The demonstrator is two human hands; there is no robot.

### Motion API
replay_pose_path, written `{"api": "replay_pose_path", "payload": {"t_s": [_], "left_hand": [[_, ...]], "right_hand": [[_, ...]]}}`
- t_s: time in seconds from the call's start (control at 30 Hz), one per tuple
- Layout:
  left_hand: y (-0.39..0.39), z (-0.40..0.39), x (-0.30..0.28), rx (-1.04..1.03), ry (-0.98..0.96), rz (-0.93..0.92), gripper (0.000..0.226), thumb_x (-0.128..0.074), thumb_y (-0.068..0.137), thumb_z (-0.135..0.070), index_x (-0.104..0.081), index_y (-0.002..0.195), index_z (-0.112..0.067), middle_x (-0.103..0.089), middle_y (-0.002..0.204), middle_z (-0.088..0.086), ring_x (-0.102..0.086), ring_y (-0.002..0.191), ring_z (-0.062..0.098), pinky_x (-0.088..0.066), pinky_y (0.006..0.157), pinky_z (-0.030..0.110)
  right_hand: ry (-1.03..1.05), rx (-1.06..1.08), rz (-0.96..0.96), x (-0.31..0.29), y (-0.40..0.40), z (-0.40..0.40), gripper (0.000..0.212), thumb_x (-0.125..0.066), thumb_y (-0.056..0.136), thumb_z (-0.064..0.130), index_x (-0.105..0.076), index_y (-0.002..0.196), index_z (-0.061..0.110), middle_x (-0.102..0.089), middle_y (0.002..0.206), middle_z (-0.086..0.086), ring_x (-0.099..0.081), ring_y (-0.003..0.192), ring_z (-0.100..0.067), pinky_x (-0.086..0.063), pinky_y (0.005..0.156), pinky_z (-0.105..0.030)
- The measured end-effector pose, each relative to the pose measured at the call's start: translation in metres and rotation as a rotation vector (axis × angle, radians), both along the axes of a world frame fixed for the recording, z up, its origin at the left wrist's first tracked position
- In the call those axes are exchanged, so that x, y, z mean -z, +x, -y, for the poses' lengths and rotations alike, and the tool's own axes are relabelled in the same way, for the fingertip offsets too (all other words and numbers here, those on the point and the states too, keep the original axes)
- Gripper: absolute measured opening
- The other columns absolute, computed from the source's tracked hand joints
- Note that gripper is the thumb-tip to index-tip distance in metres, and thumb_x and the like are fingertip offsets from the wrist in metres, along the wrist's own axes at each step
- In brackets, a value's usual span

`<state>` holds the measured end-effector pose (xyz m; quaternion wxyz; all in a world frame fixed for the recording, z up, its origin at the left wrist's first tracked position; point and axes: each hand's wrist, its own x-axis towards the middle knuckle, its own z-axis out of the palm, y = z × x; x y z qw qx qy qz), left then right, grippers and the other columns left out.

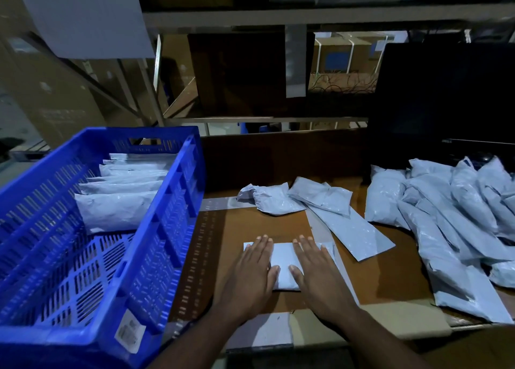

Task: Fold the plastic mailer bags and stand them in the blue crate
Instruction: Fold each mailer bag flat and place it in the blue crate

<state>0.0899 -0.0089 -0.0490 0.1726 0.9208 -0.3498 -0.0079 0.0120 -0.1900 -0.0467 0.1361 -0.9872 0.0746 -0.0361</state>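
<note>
A folded pale grey mailer bag [283, 260] lies flat on the brown cardboard work surface [376, 279]. My left hand [250, 268] presses palm-down on its left part, my right hand [317, 271] on its right part, fingers spread. The blue crate [167, 201] stands at the left, and several folded mailers [122, 190] stand in a row at its far end. Unfolded and half-folded mailers [323, 198] lie just beyond my hands.
A large pile of unfolded mailer bags [457, 221] covers the right side of the surface. A dark monitor [446, 101] stands behind the pile. Metal shelving [306, 17] with cardboard boxes rises beyond the table.
</note>
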Motion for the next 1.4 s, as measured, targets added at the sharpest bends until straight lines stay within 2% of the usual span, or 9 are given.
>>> {"api": "replay_pose_path", "payload": {"t_s": [0.13, 0.43, 0.6, 0.77, 0.87, 0.97, 1.07, 1.17, 1.4], "left_hand": [[0.001, -0.001, 0.004, -0.028, -0.027, -0.050, 0.068, -0.023, 0.105, -0.056, -0.003, 0.162, -0.026, 0.002, 0.170, -0.010, 0.004, 0.155, 0.003, -0.010, 0.127, 0.034], [0.000, -0.003, 0.004, -0.053, -0.023, -0.023, 0.073, -0.025, 0.105, -0.056, -0.002, 0.163, -0.019, 0.008, 0.166, -0.012, 0.006, 0.155, 0.005, 0.005, 0.124, 0.022], [-0.003, -0.004, -0.004, -0.046, 0.002, -0.067, 0.071, -0.026, 0.106, -0.055, 0.001, 0.163, -0.021, 0.008, 0.170, -0.007, 0.011, 0.154, 0.003, 0.005, 0.125, 0.026], [0.000, -0.006, -0.017, -0.036, -0.041, -0.103, 0.069, -0.022, 0.106, -0.057, 0.007, 0.162, -0.029, 0.019, 0.165, -0.017, 0.019, 0.150, -0.004, 0.009, 0.124, 0.024], [-0.006, -0.009, -0.020, 0.007, -0.058, -0.041, 0.064, -0.022, 0.108, -0.050, 0.005, 0.162, -0.028, 0.018, 0.164, -0.018, 0.019, 0.149, -0.006, 0.007, 0.125, 0.024], [-0.016, -0.013, -0.008, 0.110, 0.058, 0.009, 0.067, -0.010, 0.105, -0.051, -0.001, 0.163, -0.019, 0.014, 0.167, -0.008, 0.017, 0.152, 0.001, -0.002, 0.127, 0.034], [-0.010, -0.013, 0.002, 0.115, 0.133, 0.067, 0.070, -0.003, 0.101, -0.050, 0.001, 0.163, -0.016, 0.013, 0.169, -0.001, 0.017, 0.153, 0.006, -0.003, 0.127, 0.039], [-0.010, -0.012, 0.003, 0.124, 0.145, 0.092, 0.069, -0.005, 0.102, -0.047, -0.002, 0.163, -0.015, 0.009, 0.170, 0.001, 0.014, 0.154, 0.009, -0.002, 0.127, 0.039], [-0.011, -0.012, 0.006, 0.121, 0.132, 0.161, 0.063, -0.021, 0.104, -0.042, -0.026, 0.160, -0.012, -0.017, 0.169, 0.005, -0.006, 0.156, 0.014, -0.006, 0.123, 0.037]], "right_hand": [[0.028, 0.074, -0.027, -0.003, -0.003, 0.007, 0.076, -0.018, 0.099, 0.070, 0.008, 0.159, 0.031, 0.022, 0.159, 0.015, 0.024, 0.141, 0.000, 0.022, 0.107, -0.019], [0.029, 0.106, -0.092, 0.003, -0.014, 0.017, 0.094, 0.003, 0.084, 0.083, 0.010, 0.159, 0.027, 0.015, 0.165, 0.010, 0.018, 0.148, -0.005, 0.012, 0.119, -0.028], [0.062, 0.083, -0.106, -0.003, -0.017, 0.016, 0.104, 0.014, 0.074, 0.089, 0.010, 0.159, 0.029, 0.015, 0.166, 0.010, 0.017, 0.149, -0.005, 0.008, 0.123, -0.032], [0.031, 0.061, 0.014, -0.019, -0.011, 0.012, 0.088, 0.006, 0.087, 0.080, 0.000, 0.160, 0.031, 0.008, 0.164, 0.013, 0.013, 0.150, -0.002, 0.006, 0.125, -0.040], [0.050, -0.077, 0.039, -0.017, 0.000, -0.003, 0.082, 0.009, 0.090, 0.072, -0.001, 0.159, 0.030, 0.012, 0.160, 0.017, 0.013, 0.150, -0.001, 0.007, 0.124, -0.033], [-0.029, -0.165, 0.047, 0.003, -0.002, -0.014, 0.082, 0.013, 0.094, 0.064, -0.012, 0.160, 0.022, -0.002, 0.164, 0.008, 0.003, 0.153, -0.007, 0.004, 0.123, -0.032], [-0.094, -0.107, 0.041, 0.012, -0.001, -0.014, 0.059, -0.019, 0.106, 0.045, -0.034, 0.155, 0.018, -0.032, 0.161, 0.000, -0.022, 0.150, -0.013, -0.007, 0.119, -0.036], [-0.138, -0.097, 0.052, 0.007, -0.001, -0.016, 0.055, -0.032, 0.100, 0.040, -0.053, 0.144, 0.015, -0.050, 0.150, -0.004, -0.045, 0.140, -0.018, -0.012, 0.116, -0.036], [-0.157, -0.094, 0.023, 0.006, -0.002, -0.016, 0.066, -0.009, 0.108, 0.040, -0.064, 0.134, 0.014, -0.060, 0.141, -0.005, -0.053, 0.133, -0.020, -0.010, 0.118, -0.036]]}}
